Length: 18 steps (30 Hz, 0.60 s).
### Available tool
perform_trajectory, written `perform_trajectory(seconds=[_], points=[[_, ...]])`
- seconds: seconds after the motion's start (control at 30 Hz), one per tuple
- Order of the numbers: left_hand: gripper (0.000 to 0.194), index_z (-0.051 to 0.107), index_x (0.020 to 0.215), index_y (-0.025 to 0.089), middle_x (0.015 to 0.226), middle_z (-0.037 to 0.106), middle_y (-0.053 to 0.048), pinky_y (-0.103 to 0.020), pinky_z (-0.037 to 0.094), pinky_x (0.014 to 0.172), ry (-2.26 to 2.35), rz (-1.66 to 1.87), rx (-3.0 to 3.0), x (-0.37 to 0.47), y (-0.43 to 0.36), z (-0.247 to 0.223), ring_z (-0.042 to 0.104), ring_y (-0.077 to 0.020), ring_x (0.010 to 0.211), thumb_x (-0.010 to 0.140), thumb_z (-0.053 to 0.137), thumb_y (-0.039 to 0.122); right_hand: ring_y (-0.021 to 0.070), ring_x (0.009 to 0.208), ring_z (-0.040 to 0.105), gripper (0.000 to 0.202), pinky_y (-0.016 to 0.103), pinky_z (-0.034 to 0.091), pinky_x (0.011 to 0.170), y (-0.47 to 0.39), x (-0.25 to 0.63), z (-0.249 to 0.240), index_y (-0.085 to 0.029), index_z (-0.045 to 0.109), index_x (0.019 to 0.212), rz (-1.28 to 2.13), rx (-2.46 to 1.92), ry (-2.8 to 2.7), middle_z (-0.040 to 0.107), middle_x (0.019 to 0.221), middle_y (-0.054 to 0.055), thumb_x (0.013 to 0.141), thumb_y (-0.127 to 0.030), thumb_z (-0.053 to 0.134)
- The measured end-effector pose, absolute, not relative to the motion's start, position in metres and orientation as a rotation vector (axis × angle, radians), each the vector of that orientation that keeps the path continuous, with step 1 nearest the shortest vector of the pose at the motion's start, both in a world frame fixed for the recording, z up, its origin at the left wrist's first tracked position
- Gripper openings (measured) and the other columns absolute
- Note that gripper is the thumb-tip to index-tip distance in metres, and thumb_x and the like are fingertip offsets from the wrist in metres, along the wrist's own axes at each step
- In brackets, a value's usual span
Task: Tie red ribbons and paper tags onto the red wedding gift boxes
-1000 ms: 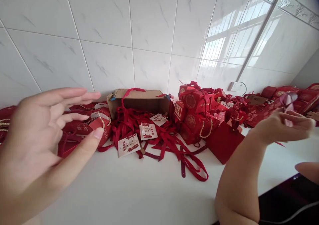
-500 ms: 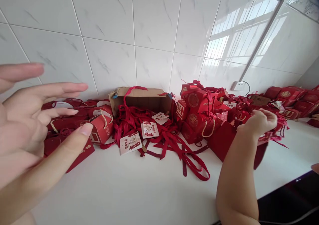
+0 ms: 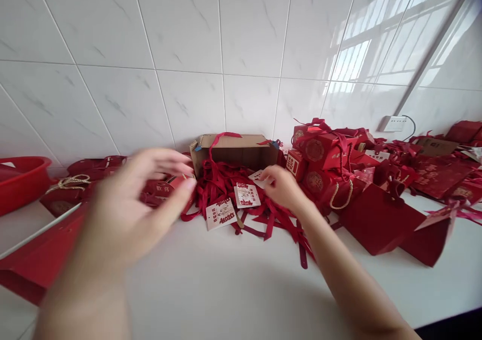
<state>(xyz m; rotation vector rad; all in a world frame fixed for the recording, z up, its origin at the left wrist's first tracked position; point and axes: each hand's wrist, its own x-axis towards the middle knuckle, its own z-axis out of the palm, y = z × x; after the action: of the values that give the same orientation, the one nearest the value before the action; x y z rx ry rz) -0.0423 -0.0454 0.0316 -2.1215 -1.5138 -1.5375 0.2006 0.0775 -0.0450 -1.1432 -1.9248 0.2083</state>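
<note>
My right hand (image 3: 281,188) reaches over a heap of dark red ribbons (image 3: 218,179), its fingers pinched at the right edge of a white printed card (image 3: 256,177). That card still lies on the heap, partly hidden by the fingers. Two more such cards, a middle card (image 3: 247,195) and a front card (image 3: 221,214), lie on the ribbons, both with red characters and figures. My left hand (image 3: 146,199), smeared by motion, hovers left of the heap, thumb and fingers apart and holding nothing. Behind the ribbons, a cardboard box (image 3: 241,141) lies with its opening toward me.
Red gift boxes (image 3: 320,149) with rope handles are stacked right of the ribbons. Folded red cartons (image 3: 380,219) lie farther right. At left are a red plastic basin (image 3: 22,179) and a red carton (image 3: 45,254). A power strip (image 3: 393,124) sits against the tiled wall.
My right hand has come from the red boxes on the right to the card on the ribbons. My left hand has moved rightward and away from me. The view has turned left.
</note>
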Motion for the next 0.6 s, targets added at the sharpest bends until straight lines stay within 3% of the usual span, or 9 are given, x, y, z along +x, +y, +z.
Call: perform_trajectory(seconds=[0.07, 0.13, 0.23, 0.47, 0.6], points=[[0.014, 0.061, 0.093, 0.026, 0.088, 0.069, 0.003, -0.03, 0.051, 0.076, -1.671, -1.239, -2.334, -0.035, -0.034, 0.026, 0.065, -0.018, 0.083, 0.083, 0.061, 0.034, 0.0195, 0.073, 0.064, 0.013, 0.029, 0.05, 0.065, 0.082, 0.171, -0.067, -0.018, 0.066, 0.071, 0.35, -1.224, -2.149, 0.069, 0.076, 0.004, 0.063, -0.007, 0.065], [0.014, 0.06, 0.089, 0.027, 0.084, 0.07, 0.004, -0.028, 0.049, 0.064, -1.821, -0.877, -2.472, -0.033, -0.02, 0.019, 0.065, -0.0181, 0.075, 0.083, 0.057, 0.039, 0.0215, 0.066, 0.063, 0.007, 0.03, 0.048, 0.058, 0.084, 0.149, -0.086, -0.017, 0.066, 0.063, 0.444, -1.328, -2.289, 0.068, 0.068, 0.006, 0.068, -0.019, 0.071], [0.017, 0.059, 0.088, 0.028, 0.086, 0.071, 0.003, -0.027, 0.044, 0.056, -1.955, -0.604, -2.499, -0.034, -0.002, 0.01, 0.065, -0.0191, 0.071, 0.082, 0.054, 0.043, 0.0255, 0.073, 0.064, 0.018, 0.033, 0.05, 0.06, 0.082, 0.134, -0.106, -0.015, 0.068, 0.071, 0.511, -1.455, -2.404, 0.07, 0.078, 0.012, 0.076, -0.032, 0.071], [0.018, 0.059, 0.091, 0.027, 0.092, 0.071, 0.0, -0.027, 0.045, 0.059, -1.997, -0.288, -2.648, -0.032, 0.022, -0.011, 0.066, -0.0205, 0.077, 0.075, 0.058, 0.036, 0.0156, 0.092, 0.063, 0.02, 0.032, 0.055, 0.08, 0.09, 0.15, -0.11, -0.02, 0.063, 0.106, 0.628, -1.567, -2.617, 0.064, 0.111, 0.006, 0.096, -0.033, 0.052], [0.018, 0.061, 0.087, 0.025, 0.088, 0.071, -0.002, -0.029, 0.045, 0.057, -2.036, -0.179, -2.636, -0.031, 0.035, -0.023, 0.066, -0.0237, 0.073, 0.069, 0.062, 0.027, 0.0163, 0.089, 0.064, 0.022, 0.034, 0.055, 0.078, 0.094, 0.176, -0.085, -0.017, 0.063, 0.105, 0.49, -1.55, -2.589, 0.065, 0.106, 0.006, 0.094, -0.033, 0.055]])
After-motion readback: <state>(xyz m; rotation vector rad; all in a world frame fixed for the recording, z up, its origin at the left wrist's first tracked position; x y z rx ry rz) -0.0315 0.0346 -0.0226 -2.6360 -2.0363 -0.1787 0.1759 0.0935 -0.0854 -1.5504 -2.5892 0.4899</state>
